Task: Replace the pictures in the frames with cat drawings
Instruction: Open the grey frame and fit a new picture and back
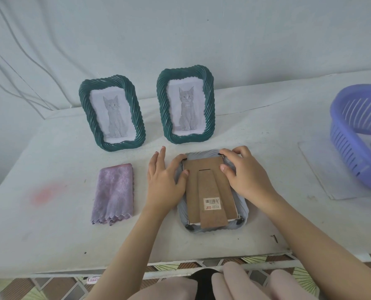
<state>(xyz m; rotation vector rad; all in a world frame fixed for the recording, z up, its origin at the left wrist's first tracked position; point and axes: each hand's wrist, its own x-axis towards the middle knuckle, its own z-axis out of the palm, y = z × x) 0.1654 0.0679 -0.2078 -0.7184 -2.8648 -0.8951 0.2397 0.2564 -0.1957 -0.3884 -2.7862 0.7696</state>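
A grey-blue frame [244, 210] lies face down in front of me, its brown cardboard back [209, 187] with a barcode sticker facing up. My left hand [165, 180] rests on the frame's upper left corner, a fingertip at a black clip. My right hand [243, 172] presses on the upper right corner, fingers at the clip there. Two green twisted-rim frames stand upright at the back, the left frame [112, 113] and the right frame [185, 105], each showing a grey cat drawing.
A folded purple cloth [114, 193] lies left of the flat frame. A blue plastic basket [360, 135] stands at the right edge over sheets of white paper [323, 169]. The white table's front edge [180, 264] runs just above my knees.
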